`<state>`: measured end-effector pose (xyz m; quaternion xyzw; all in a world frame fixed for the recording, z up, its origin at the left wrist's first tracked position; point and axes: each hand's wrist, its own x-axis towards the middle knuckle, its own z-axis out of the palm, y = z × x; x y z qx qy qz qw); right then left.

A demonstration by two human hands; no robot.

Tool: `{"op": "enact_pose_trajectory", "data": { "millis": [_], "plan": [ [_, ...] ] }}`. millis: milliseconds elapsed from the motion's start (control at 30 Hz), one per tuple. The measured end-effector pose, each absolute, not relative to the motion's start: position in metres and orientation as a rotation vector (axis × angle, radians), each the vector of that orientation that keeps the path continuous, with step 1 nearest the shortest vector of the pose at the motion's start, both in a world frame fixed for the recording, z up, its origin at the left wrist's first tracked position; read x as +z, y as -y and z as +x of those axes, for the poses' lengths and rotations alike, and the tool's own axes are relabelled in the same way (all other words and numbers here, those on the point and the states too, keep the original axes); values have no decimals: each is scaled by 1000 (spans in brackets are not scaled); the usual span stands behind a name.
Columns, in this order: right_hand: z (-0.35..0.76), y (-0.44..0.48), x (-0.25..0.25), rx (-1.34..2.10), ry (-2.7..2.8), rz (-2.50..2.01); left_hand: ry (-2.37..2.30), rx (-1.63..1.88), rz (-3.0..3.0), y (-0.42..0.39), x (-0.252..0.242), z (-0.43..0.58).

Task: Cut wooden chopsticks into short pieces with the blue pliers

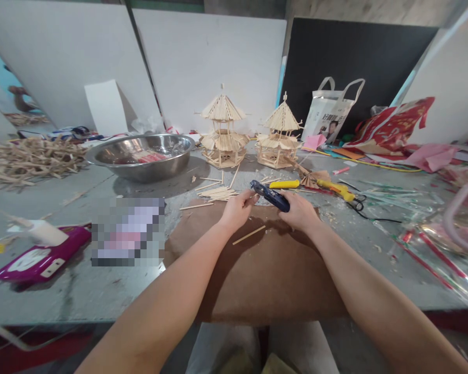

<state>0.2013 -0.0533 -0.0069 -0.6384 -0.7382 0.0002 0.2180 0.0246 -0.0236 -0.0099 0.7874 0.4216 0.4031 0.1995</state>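
My right hand [301, 212] is closed around the handles of a dark blue cutter [270, 196], held over the far edge of a brown cardboard sheet [265, 270]. The fingers of my left hand [239, 209] are curled and pinched at the cutter's jaws; what they hold is too small to make out. One loose wooden stick [249, 235] lies on the cardboard just below both hands. A small bunch of sticks [217, 193] rests on the table beyond my left hand.
Two stick-built pagoda models [223, 130] [280, 136] stand at the back. A steel bowl [140, 155] and a stick heap [31, 158] sit left. A yellow-handled tool [284, 184], a glue gun [337, 189], a purple package [39, 257], and plastic wrappers [432, 234] surround the grey table [101, 291].
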Motion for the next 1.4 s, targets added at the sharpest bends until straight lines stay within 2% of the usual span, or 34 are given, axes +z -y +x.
{"op": "enact_pose_trajectory", "data": {
  "millis": [1400],
  "plan": [
    [199, 55, -1, 32, 2069, -1837, -1090, 1072, 2132, 27, -3, 26]
  ]
}}
